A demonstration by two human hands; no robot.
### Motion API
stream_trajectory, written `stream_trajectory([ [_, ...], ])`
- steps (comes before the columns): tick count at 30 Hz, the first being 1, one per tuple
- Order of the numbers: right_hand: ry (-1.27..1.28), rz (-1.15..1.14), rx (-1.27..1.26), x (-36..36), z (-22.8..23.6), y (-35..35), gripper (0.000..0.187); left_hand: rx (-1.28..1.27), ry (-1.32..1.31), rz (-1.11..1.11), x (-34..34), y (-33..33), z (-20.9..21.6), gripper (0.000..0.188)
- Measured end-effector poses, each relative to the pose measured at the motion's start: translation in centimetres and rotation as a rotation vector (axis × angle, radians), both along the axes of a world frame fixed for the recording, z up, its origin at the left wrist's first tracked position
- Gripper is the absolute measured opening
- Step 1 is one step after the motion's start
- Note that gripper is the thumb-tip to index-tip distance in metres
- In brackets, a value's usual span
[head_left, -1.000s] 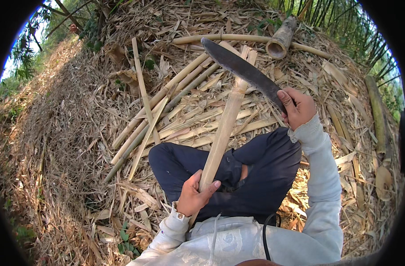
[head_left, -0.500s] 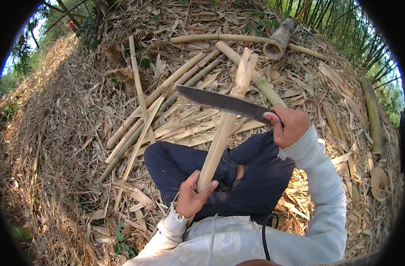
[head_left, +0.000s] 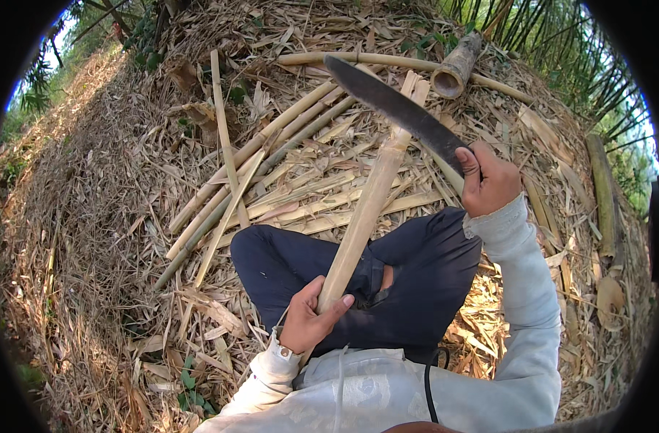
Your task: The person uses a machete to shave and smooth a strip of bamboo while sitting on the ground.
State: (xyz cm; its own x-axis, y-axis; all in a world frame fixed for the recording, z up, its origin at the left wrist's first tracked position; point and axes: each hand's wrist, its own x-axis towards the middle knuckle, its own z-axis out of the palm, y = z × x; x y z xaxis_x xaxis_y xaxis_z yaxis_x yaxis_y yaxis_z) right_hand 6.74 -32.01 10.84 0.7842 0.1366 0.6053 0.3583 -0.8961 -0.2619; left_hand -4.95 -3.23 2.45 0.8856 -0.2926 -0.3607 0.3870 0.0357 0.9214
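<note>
My left hand (head_left: 309, 315) is wrapped round the near end of a pale bamboo piece (head_left: 364, 211). The bamboo slants up and away over my lap, and its far end is split and ragged beyond a node. In my right hand (head_left: 490, 177) is a machete (head_left: 398, 108) with a long, dark, curved blade; the handle is hidden inside the fist. The blade crosses the view in front of the bamboo's far part, its tip pointing to the far left. Whether blade and bamboo touch, I cannot tell.
Several bamboo poles (head_left: 261, 148) and split strips (head_left: 311, 206) lie on dry leaf litter ahead and to the left. A thick hollow bamboo section (head_left: 456, 66) rests at the far right, across a long thin pole (head_left: 358, 58). My crossed legs (head_left: 416, 289) fill the near middle.
The machete has moved up and away along the bamboo, its tip swinging farther from me. My right hand has shifted slightly right. The left hand keeps its hold, with the bamboo tilted a little more rightward.
</note>
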Motion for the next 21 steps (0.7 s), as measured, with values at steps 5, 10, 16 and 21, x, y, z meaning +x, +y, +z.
stream_trajectory([
  [5,-0.033,0.084,-0.091,-0.6,0.2,1.5,0.019,0.001,0.014,0.020,-0.2,0.7,-0.1,0.023],
  [10,0.008,0.001,-0.081,-1.0,-0.8,1.6,0.025,0.051,-0.084,0.044,-0.6,0.4,-0.8,0.024],
  [16,0.020,-0.056,-0.016,0.9,0.9,-0.2,0.026,0.164,-0.234,0.053,-1.1,-0.4,-1.5,0.024],
  [21,-0.030,-0.026,-0.122,-0.1,0.9,0.4,0.023,0.240,-0.296,0.114,-1.5,-0.7,-1.1,0.023],
])
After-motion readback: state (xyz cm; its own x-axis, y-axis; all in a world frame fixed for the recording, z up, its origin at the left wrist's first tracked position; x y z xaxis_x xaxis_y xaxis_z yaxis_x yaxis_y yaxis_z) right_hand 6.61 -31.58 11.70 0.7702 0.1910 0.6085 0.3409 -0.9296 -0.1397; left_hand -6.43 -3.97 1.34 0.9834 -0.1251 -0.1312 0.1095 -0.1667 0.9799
